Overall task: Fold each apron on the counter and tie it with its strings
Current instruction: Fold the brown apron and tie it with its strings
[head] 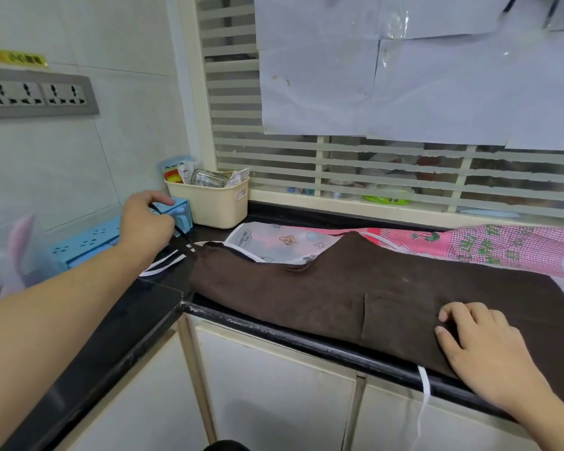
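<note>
My left hand [145, 222] pinches the brown apron's [355, 288] dark string [184, 237] before a beige basket [212, 203]; my right hand [482, 349] presses it flat, fingers open; behind, "Happy and fine" marks a printed apron [274, 242].

The pale printed apron [284, 244], centre of the frame, carries a small label reading "happy" something; the yellow wall sign [17, 56], upper left, is too blurred to read.

Three aprons were counted on the counter: one brown apron [355, 297], one pale printed apron [274, 240] and one pink checked apron [489, 245]. Two hands were seen, a left hand [145, 222] and a right hand [479, 346], along with one cream basket [212, 203] and one blue box [88, 239]. One white string [424, 385] was counted hanging over the counter edge, and two wall socket plates [36, 92] were counted.
</note>
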Available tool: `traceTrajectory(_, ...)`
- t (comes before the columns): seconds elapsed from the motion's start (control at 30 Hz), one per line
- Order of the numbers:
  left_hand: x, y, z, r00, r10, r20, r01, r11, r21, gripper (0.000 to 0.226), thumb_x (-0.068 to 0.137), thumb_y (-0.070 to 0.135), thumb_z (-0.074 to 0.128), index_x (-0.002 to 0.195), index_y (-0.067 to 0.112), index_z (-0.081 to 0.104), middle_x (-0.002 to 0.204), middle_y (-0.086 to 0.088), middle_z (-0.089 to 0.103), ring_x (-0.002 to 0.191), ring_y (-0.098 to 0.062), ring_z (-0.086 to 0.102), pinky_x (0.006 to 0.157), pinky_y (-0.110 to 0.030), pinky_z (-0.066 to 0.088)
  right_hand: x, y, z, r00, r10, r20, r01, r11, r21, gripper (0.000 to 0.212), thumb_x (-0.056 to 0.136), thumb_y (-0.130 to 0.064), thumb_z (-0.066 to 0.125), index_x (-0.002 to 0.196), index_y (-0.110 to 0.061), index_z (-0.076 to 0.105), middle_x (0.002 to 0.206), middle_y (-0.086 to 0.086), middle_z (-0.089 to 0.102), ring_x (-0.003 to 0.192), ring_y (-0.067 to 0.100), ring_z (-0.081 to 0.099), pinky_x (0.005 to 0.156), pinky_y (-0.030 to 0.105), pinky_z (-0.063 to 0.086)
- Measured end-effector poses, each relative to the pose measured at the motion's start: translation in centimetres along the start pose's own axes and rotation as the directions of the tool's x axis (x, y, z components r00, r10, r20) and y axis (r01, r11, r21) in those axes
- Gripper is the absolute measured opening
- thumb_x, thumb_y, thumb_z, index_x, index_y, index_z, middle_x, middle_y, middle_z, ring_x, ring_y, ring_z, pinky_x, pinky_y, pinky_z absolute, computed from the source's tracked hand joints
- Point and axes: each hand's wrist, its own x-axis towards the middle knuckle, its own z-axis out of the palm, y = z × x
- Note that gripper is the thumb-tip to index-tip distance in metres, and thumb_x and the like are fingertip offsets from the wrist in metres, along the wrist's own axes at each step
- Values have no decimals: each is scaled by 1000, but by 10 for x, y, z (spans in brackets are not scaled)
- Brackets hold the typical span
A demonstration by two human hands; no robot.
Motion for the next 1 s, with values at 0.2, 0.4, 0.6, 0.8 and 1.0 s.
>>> traceTrajectory(0.2,5,21,-19,994,6,-110,-30,974,-223,24,87,-1,53,91,16,69,97,-4,67,83,-17,61,86,-45,60,0,0,-1,1000,0,14,0,1000,3,9,99,-48,49,103,-44,42,104,-11,43,94,16,33,81,39,38)
traceTrajectory(0.4,14,6,-28,986,5,168,-152,455,877,51,83,31,72,130,18,56,130,-14,40,114,-41,53,96,-52,51,1,0,-3,1000,8,18,-8,1000,-11,9,99,-49,47,104,-44,42,105,-12,43,94,16,33,82,39,39)
traceTrajectory(0.6,-47,2,23,812,252,526,-567,557,607,27,89,10,61,115,17,66,130,-3,48,119,-29,53,96,-39,47,-1,-4,-7,999,-30,41,30,999,-13,12,100,-49,47,108,-40,43,111,-9,47,105,21,47,87,39,41)
traceTrajectory(0.8,-176,37,128,387,453,803,-769,640,9,29,107,37,48,133,31,60,142,16,44,130,-7,49,114,-30,39,-2,-5,-9,988,-62,143,68,997,-40,52,101,-60,18,146,-42,38,146,-14,40,140,13,35,119,39,26)
traceTrajectory(1.0,-234,19,184,332,155,931,-833,512,212,65,101,74,13,162,54,0,173,22,-5,161,-12,-10,130,-50,-6,0,1,-14,952,-81,295,65,996,62,59,108,-58,17,165,-42,12,173,-15,8,160,10,0,130,39,2)
